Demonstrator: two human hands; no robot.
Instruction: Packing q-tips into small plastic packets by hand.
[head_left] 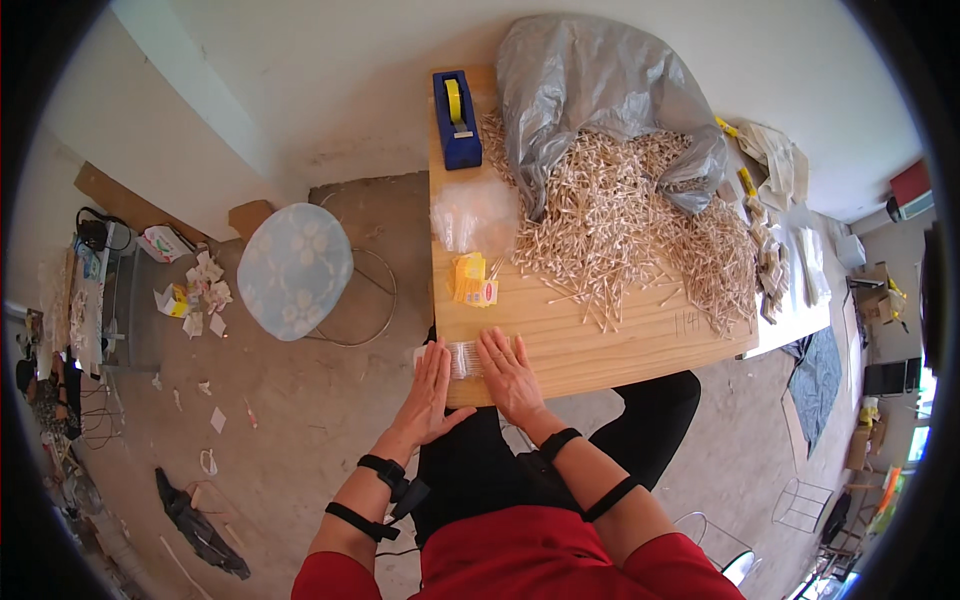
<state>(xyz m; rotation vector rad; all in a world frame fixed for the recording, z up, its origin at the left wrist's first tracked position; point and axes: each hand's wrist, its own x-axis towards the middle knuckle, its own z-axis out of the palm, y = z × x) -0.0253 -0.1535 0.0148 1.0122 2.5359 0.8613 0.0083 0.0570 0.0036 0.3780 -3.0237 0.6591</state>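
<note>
Near the table's front edge lies a small flat row of white cotton swabs (464, 360), seemingly inside a clear bag. My left hand (428, 395) is at its left end, fingers stretched out flat. My right hand (510, 378) rests at its right end, also with straight fingers. Neither hand is wrapped around the swabs. Just beyond them sit small yellow cards (468, 278), with a few loose swabs beside them. Behind the cards is a stack of clear plastic bags (474, 215). A large heap of cotton swabs (590, 230) covers the middle and right of the table.
The wooden table (590, 355) carries a blue tape dispenser (460, 140) at its far left corner. A grey plastic bag (610, 80) spills over the heap. Left of the table stands a round stool (295, 270). Paper scraps (207, 285) litter the floor.
</note>
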